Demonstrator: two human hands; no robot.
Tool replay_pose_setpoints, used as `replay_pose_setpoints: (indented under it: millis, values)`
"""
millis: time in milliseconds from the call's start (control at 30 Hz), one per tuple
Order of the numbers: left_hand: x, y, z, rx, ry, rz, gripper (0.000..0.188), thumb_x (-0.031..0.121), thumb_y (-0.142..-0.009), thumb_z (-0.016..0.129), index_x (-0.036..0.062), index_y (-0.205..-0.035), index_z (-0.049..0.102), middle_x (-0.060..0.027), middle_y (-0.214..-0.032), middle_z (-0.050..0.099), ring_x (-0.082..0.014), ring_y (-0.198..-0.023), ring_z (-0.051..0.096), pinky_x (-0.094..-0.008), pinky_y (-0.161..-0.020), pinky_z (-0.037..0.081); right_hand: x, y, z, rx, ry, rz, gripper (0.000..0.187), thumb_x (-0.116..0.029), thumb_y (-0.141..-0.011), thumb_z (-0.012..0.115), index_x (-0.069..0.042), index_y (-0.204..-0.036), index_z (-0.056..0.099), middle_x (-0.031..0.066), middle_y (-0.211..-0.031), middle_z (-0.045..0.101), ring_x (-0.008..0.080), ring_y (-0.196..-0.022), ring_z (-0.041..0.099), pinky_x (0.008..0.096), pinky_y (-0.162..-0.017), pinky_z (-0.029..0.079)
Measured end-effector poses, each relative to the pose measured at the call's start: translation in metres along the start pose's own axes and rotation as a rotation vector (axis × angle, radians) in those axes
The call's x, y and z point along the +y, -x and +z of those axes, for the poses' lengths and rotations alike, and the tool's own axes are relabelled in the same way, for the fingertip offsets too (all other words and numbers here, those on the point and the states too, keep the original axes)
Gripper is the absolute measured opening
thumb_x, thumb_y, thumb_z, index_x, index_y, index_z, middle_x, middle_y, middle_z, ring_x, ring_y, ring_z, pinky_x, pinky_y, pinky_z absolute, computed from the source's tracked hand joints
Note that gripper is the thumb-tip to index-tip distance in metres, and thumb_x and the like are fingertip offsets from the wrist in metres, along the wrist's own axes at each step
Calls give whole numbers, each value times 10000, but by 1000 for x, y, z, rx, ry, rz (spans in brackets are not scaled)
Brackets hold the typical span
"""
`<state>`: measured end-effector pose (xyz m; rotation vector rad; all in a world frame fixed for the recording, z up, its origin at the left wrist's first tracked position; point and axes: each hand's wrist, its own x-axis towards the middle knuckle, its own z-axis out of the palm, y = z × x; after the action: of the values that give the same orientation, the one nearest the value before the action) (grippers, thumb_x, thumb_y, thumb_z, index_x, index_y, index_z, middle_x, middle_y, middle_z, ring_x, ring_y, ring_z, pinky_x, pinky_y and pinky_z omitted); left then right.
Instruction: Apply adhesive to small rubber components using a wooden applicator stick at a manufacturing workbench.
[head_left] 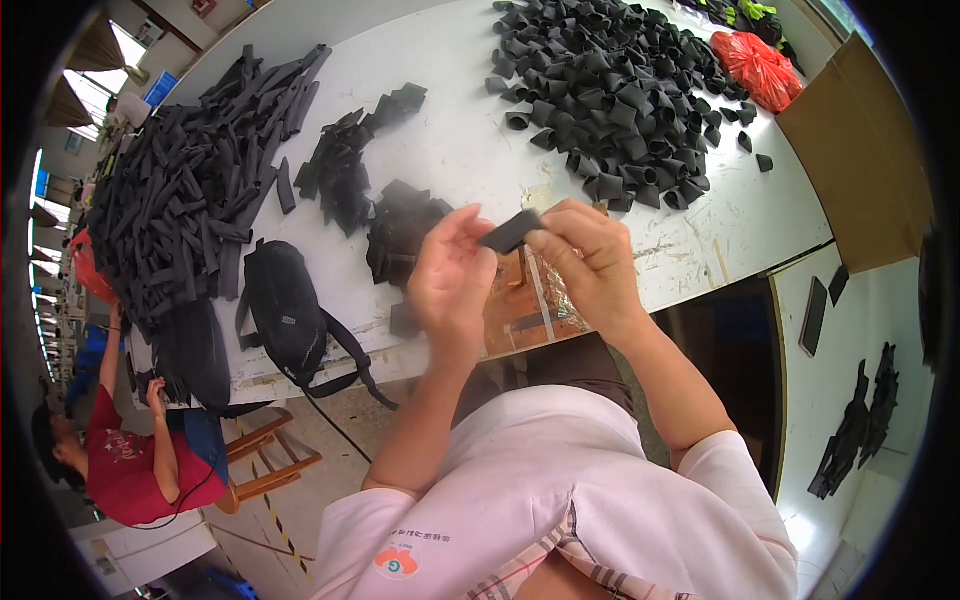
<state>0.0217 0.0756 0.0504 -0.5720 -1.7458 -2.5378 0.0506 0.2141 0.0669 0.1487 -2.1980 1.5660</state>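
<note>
Above the front edge of the white table, my right hand (592, 258) pinches a small black fabric piece (512, 231) between thumb and fingers. The piece is short and flat, with slanted ends. My left hand (455, 268) is at its other end, palm turned up and fingers apart; whether it touches the piece I cannot tell. Just beyond my left hand lie loose stacks of flat black pieces (400, 225), with another bunch (340, 170) farther back. A large heap of black folded loops (620, 100) spreads over the far right of the table.
A heap of long black strips (185, 185) covers the table's left, beside a black strapped bag (285, 310). At the right stand a red plastic bag (757, 70) and a cardboard box (855, 150). A co-worker in a red shirt (150, 460) sits at the left near a wooden stool (265, 455).
</note>
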Motion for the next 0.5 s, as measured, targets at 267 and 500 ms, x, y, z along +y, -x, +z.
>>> replay_pose_setpoints:
  millis: [267, 500]
  values:
    - [12, 32, 23, 30, -95, -66, 232, -1, -793, 587, -37, -1005, 499, -68, -847, 561, -99, -730, 529, -217, -682, 442, -6, 37, 4, 59, -1232, 763, 202, -175, -874, 518, -11, -765, 565, 42, -666, 563, 104, -533, 490, 219, -503, 423]
    - [-1, 36, 5, 71, -288, -108, 106, 4, -800, 583, -22, -893, 539, -57, -771, 581, -78, -643, 547, -203, -598, 475, -16, 47, 4, 123, -381, 577, 205, -179, -834, 581, 19, -783, 567, 46, -676, 556, 120, -550, 507, 237, -474, 424]
